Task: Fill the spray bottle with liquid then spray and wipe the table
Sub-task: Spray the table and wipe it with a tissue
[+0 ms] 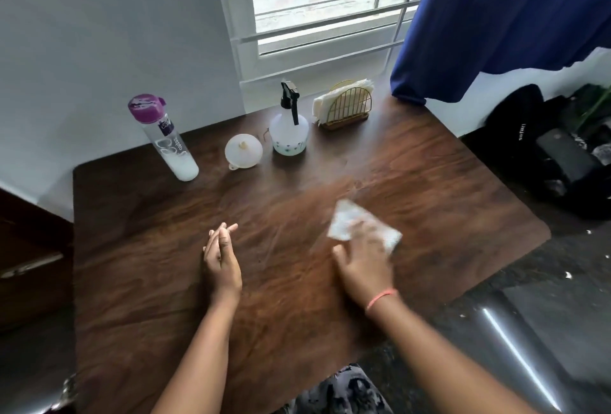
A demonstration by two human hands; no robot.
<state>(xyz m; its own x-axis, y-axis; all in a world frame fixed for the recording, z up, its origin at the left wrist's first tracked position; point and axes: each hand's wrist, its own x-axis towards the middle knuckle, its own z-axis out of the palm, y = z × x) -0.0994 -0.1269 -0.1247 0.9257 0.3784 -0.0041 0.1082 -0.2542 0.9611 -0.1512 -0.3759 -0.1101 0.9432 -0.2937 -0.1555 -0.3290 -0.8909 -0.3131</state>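
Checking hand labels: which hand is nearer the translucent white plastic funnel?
Left hand: it rests directly below the translucent white plastic funnel. The right hand is farther right, pressing a white tissue.

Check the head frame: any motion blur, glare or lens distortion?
Head view: right hand and tissue are motion-blurred; left hand and spray bottle stay sharp. The window is blown out by daylight. Wide-angle bending tilts the water bottle and curves the table edges.
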